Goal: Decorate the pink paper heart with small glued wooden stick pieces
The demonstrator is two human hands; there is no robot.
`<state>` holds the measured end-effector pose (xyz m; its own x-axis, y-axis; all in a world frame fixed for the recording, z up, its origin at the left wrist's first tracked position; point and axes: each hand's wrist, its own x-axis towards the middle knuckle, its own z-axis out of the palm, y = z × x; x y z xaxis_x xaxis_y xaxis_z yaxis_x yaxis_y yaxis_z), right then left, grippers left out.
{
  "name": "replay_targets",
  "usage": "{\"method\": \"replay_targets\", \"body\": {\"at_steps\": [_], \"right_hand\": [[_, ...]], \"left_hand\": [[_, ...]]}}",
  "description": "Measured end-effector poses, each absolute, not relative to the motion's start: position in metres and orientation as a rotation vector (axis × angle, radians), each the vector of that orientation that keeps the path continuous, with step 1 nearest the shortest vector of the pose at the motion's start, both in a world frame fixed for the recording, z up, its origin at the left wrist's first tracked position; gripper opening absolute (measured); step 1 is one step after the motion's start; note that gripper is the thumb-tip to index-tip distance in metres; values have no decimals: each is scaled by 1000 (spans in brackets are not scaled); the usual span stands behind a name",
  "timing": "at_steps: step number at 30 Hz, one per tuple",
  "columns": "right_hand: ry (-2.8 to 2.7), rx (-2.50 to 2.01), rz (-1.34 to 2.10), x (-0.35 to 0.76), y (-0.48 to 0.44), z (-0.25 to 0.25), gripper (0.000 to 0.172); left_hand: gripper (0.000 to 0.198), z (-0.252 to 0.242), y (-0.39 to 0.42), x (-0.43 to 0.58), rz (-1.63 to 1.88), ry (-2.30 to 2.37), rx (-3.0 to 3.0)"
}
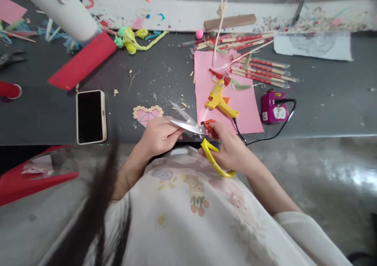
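In my right hand [231,146] is a pair of scissors [191,127] with one yellow handle loop and one orange. Its blades are spread apart and point left, towards my left hand [160,135]. The fingers of my left hand are drawn together in a pinch beside the lower blade; what lies between them is hidden. Just behind this hand lies a pink paper heart [145,116] with drawn lines and a border of small pale pieces, its lower part covered by the hand. Small pale stick bits [185,105] lie by the blade tips.
A yellow glue gun [219,99] rests on pink paper [247,116], its cord near a purple box [274,108]. Behind lie bundled sticks in red-patterned wrappers [262,71]. Leftward are a phone [90,116], a red block [84,61] and a white bottle-like container [64,12].
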<state>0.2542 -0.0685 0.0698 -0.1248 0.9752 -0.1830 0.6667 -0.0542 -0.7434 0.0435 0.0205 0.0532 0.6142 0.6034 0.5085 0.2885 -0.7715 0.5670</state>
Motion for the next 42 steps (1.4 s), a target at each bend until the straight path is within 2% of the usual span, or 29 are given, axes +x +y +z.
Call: {"method": "replay_targets", "body": {"at_steps": [9, 14, 21, 28, 35, 42], "right_hand": [[-1789, -1710, 1087, 257, -69, 72, 46], [-1742, -1781, 1145, 256, -67, 74, 37], [-1734, -1855, 1186, 255, -66, 73, 36], [-1704, -1854, 1203, 255, -66, 74, 38], [-1685, -1795, 1270, 255, -66, 72, 37], [-1590, -1701, 1395, 257, -66, 67, 37]], "left_hand": [[50, 60, 26, 41, 722, 680, 2324], [52, 60, 25, 41, 688, 723, 2294], [48, 55, 24, 41, 762, 710, 2351], [26, 48, 18, 43, 878, 743, 2497], [34, 40, 19, 45, 1033, 681, 2409], [37, 40, 21, 46, 930, 698, 2255]]}}
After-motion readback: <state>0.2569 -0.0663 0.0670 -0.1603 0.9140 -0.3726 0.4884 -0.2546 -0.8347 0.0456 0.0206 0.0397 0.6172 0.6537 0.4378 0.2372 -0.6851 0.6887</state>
